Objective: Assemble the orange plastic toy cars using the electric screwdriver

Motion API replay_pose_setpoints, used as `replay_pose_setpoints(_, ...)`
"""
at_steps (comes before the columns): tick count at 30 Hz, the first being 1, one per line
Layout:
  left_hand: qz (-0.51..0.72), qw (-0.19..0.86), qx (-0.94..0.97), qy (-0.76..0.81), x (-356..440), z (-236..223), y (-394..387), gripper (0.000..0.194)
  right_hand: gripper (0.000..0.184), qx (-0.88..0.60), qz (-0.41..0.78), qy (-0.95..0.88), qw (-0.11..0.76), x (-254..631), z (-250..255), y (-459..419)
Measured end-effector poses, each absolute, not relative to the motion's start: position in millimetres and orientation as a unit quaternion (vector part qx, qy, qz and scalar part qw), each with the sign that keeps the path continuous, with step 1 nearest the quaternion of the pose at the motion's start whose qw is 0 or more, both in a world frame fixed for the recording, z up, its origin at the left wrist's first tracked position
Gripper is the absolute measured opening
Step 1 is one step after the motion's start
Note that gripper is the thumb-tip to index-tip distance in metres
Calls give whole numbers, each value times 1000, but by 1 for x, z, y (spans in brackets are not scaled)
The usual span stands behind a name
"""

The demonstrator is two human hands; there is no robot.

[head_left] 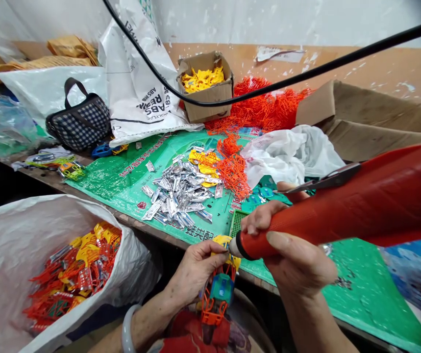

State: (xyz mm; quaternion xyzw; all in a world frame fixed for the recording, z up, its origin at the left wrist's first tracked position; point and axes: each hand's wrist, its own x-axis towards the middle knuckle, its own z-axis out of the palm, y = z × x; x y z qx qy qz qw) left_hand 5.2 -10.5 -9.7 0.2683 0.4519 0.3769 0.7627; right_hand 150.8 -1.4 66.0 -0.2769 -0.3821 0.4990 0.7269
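My left hand (194, 270) is closed around a small plastic toy (218, 289) with orange frame, teal middle and yellow top, held just below the table edge. My right hand (287, 250) grips a red electric screwdriver (342, 206), its black tip pressed against the yellow top of the toy. A black cable (269, 88) runs from the tool up across the view.
A heap of silver parts (177, 193) lies on the green mat (122, 176), beside orange frames (234, 169) and yellow pieces. A cardboard box (206, 86) of yellow parts stands behind. A white sack (30, 255) of finished toys sits at lower left. A checked bag (80, 122) rests at left.
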Motion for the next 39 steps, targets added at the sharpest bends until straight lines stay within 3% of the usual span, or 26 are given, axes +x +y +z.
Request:
replay_pose_setpoints(10, 362, 765, 269, 460, 4, -10, -10, 35, 44, -253, 504, -383, 732, 152, 66, -6)
replay_pose_setpoints(26, 365, 762, 282, 455, 3, -11, -12, 34, 58, -295, 486, -393, 723, 151, 66, -4)
replay_pose_setpoints(35, 344, 753, 327, 456, 3, -8, -11, 24, 49, -279, 499, -390, 722, 153, 65, -6)
replay_pose_setpoints(39, 334, 748, 371, 437, 0, -8, -12, 35, 48, -271, 497, -394, 724, 153, 65, -7)
